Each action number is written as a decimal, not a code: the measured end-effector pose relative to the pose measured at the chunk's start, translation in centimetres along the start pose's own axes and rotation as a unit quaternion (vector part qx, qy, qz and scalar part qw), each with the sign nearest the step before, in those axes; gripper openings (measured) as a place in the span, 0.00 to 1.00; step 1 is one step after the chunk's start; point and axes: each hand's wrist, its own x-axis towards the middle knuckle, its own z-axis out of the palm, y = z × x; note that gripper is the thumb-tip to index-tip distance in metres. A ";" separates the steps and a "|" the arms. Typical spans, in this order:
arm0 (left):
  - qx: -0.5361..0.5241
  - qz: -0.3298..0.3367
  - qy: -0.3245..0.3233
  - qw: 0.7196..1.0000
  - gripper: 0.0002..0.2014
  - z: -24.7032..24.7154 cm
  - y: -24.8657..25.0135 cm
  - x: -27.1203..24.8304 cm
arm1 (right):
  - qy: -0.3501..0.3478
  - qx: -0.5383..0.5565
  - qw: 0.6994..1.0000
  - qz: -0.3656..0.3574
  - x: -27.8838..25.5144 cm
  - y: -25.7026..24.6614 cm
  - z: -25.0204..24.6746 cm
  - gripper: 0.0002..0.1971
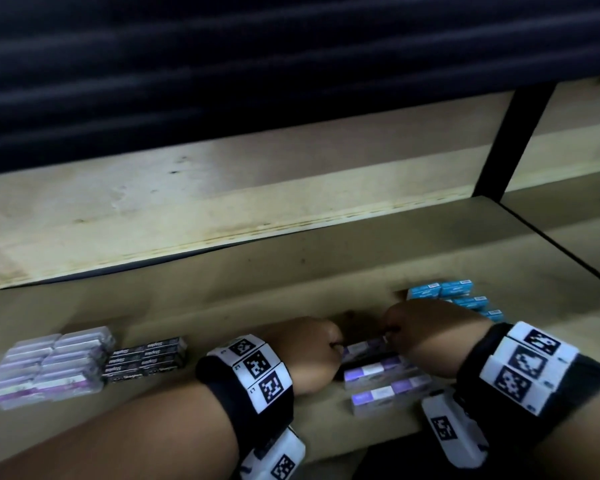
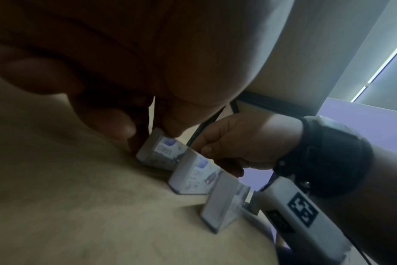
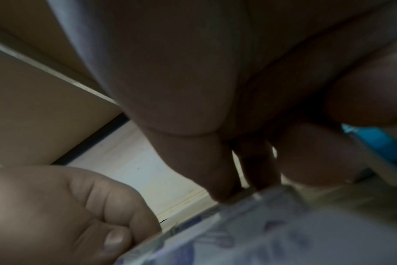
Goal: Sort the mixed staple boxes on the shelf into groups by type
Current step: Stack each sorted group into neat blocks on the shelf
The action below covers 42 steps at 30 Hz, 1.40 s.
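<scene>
Three purple-and-white staple boxes (image 1: 381, 375) lie in a row near the shelf's front edge. Both hands hold the farthest one (image 1: 361, 348). My left hand (image 1: 336, 346) pinches its left end between thumb and fingers, which the left wrist view shows at the box (image 2: 159, 148). My right hand (image 1: 390, 332) grips its right end with curled fingers (image 3: 224, 190), and my left hand (image 3: 68, 206) shows beside them. Other groups on the shelf: pale lilac boxes (image 1: 45, 365) at far left, black boxes (image 1: 146, 358) beside them, blue boxes (image 1: 454, 299) behind my right hand.
The tan shelf board (image 1: 257, 289) runs back to a pale wooden wall (image 1: 187, 202). A black upright post (image 1: 513, 140) stands at the back right. The shelf above (image 1: 222, 64) hangs low and dark. The shelf's front edge (image 1: 378, 441) lies just under my wrists.
</scene>
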 end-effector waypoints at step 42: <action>0.125 0.093 0.136 0.978 0.22 3.1 2.8 -2.1 | -0.011 -0.106 0.993 -0.060 -3.3 -1.1 0.3 0.22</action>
